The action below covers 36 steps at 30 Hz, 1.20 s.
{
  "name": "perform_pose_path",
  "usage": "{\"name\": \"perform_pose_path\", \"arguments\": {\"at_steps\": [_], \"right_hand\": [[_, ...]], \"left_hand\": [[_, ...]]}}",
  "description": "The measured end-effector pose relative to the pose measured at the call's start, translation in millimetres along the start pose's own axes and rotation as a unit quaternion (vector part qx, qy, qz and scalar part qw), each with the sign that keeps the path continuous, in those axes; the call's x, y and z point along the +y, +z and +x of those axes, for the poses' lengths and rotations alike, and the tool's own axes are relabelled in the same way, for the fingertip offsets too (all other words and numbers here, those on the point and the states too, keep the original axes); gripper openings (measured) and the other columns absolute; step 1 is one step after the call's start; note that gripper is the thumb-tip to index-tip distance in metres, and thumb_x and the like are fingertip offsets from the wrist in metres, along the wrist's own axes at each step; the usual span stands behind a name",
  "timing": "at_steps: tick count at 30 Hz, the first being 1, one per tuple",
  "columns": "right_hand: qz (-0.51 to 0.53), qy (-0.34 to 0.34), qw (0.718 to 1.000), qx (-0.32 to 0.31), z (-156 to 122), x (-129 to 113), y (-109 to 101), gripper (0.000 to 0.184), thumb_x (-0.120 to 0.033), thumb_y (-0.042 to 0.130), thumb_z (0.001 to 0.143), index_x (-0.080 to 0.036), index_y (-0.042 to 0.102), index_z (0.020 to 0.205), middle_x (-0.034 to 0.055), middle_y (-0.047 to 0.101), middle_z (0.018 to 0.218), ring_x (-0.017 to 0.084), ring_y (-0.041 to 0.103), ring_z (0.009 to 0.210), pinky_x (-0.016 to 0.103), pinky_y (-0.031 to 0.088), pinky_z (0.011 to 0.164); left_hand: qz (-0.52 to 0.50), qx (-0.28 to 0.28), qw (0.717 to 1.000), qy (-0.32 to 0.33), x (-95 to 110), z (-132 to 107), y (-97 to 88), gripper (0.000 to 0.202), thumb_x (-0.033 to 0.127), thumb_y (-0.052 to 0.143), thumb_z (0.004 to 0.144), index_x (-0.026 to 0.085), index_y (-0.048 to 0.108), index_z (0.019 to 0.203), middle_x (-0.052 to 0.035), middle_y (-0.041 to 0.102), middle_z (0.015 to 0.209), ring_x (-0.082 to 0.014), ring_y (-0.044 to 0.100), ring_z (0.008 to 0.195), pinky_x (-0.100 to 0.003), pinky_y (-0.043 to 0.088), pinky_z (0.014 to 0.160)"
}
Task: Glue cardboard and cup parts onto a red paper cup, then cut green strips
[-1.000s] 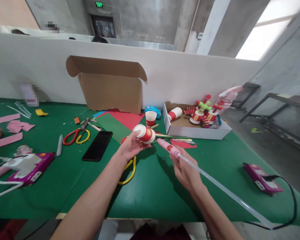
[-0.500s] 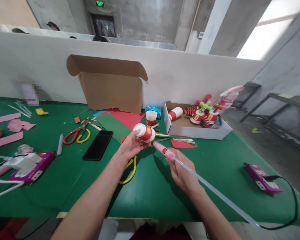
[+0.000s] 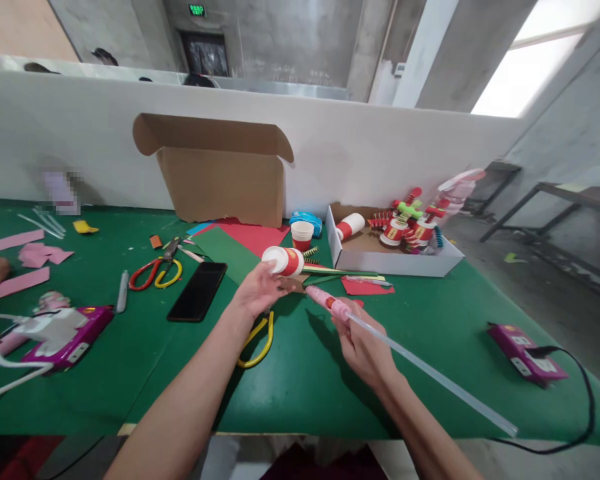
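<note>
From here I see the left hand, fingers partly bent, holding 1 cup over the green table. The right hand's fingers wrap round a glue gun, right of the cup.

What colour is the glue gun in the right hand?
Mostly pink; the glue gun in the right hand shows best in the head view.

I am holding a cup in my left hand, left of the glue gun in my right hand. On the table, a phone is lying left of the cup, scissors beyond it; behind, cardboard is standing left of a tray.
</note>
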State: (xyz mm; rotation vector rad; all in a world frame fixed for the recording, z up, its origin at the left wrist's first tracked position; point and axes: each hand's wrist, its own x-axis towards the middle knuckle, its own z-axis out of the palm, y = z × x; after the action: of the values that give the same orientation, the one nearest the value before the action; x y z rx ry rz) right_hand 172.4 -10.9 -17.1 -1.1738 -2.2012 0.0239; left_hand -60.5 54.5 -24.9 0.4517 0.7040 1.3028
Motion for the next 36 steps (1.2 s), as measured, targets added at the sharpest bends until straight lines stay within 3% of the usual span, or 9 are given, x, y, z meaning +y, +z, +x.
{"name": "perform_pose_path", "arguments": {"at_steps": [3, 5, 9, 15, 18, 23, 36], "right_hand": [[0.002, -0.001, 1.0, -0.001, -2, 0, 1, 0.024, -0.026, 0.035, 0.099, -0.019, 0.057, 0.106, 0.0054, 0.067, 0.083, 0.018, 0.062, 0.068, 0.027, 0.046, 0.061], [0.005, 0.001, 1.0, -0.002, -3, 1, 2, 0.023, -0.026, 0.035, 0.099, -0.019, 0.056, 0.107, 0.0055, 0.067, 0.084, 0.018, 0.062, 0.069, 0.027, 0.047, 0.061], [0.019, 0.012, 1.0, -0.007, -5, 3, 3, 0.023, -0.026, 0.037, 0.099, -0.019, 0.056, 0.108, 0.0062, 0.067, 0.086, 0.019, 0.063, 0.071, 0.027, 0.048, 0.063], [0.026, 0.007, 1.0, 0.005, -4, 3, 1, 0.021, -0.025, 0.038, 0.098, -0.018, 0.056, 0.106, 0.0074, 0.068, 0.091, 0.019, 0.064, 0.073, 0.027, 0.048, 0.064], [0.027, 0.005, 1.0, 0.012, -4, 2, 0, 0.022, -0.026, 0.037, 0.099, -0.018, 0.056, 0.106, 0.0067, 0.067, 0.087, 0.019, 0.063, 0.072, 0.027, 0.048, 0.063], [0.02, -0.003, 1.0, 0.022, -2, 2, 1, 0.023, -0.026, 0.036, 0.099, -0.017, 0.056, 0.106, 0.0075, 0.068, 0.089, 0.019, 0.063, 0.071, 0.027, 0.047, 0.063], [-0.051, -0.034, 0.997, 0.036, 5, -1, 4, 0.033, -0.029, 0.03, 0.103, -0.014, 0.058, 0.111, 0.0075, 0.069, 0.084, 0.019, 0.061, 0.07, 0.028, 0.044, 0.062]], "left_hand": [[0.002, 0.021, 1.0, 0.009, 1, -1, 1.3, 0.043, 0.019, 0.065, 0.074, 0.018, 0.06, 0.117, -0.0057, 0.072, 0.096, -0.0196, 0.068, 0.086, -0.03, 0.053, 0.074], [-0.002, 0.024, 1.0, 0.011, 2, -2, 4.1, 0.042, 0.017, 0.064, 0.075, 0.018, 0.061, 0.117, -0.0052, 0.073, 0.096, -0.0182, 0.068, 0.085, -0.027, 0.053, 0.072], [-0.009, 0.018, 1.0, 0.008, 2, -5, 9.9, 0.042, 0.014, 0.06, 0.076, 0.017, 0.061, 0.118, -0.0064, 0.074, 0.097, -0.0195, 0.069, 0.087, -0.03, 0.054, 0.077], [-0.01, -0.021, 1.0, 0.01, -1, -6, 10.1, 0.048, 0.014, 0.063, 0.073, 0.016, 0.058, 0.121, -0.0093, 0.073, 0.106, -0.0261, 0.067, 0.103, -0.04, 0.051, 0.093], [0.0, -0.012, 1.0, -0.007, -1, -4, 6.2, 0.042, 0.022, 0.065, 0.074, 0.016, 0.06, 0.115, -0.0099, 0.073, 0.1, -0.0253, 0.068, 0.091, -0.04, 0.052, 0.085], [-0.005, 0.033, 0.999, -0.014, 1, -2, 6.0, 0.033, 0.031, 0.068, 0.074, 0.018, 0.063, 0.103, -0.0067, 0.072, 0.087, -0.0177, 0.064, 0.07, -0.029, 0.049, 0.064], [-0.016, 0.069, 0.996, -0.049, 1, -2, 10.6, 0.036, 0.042, 0.058, 0.079, 0.015, 0.062, 0.102, -0.0101, 0.07, 0.087, -0.0204, 0.063, 0.074, -0.031, 0.047, 0.064]]}}
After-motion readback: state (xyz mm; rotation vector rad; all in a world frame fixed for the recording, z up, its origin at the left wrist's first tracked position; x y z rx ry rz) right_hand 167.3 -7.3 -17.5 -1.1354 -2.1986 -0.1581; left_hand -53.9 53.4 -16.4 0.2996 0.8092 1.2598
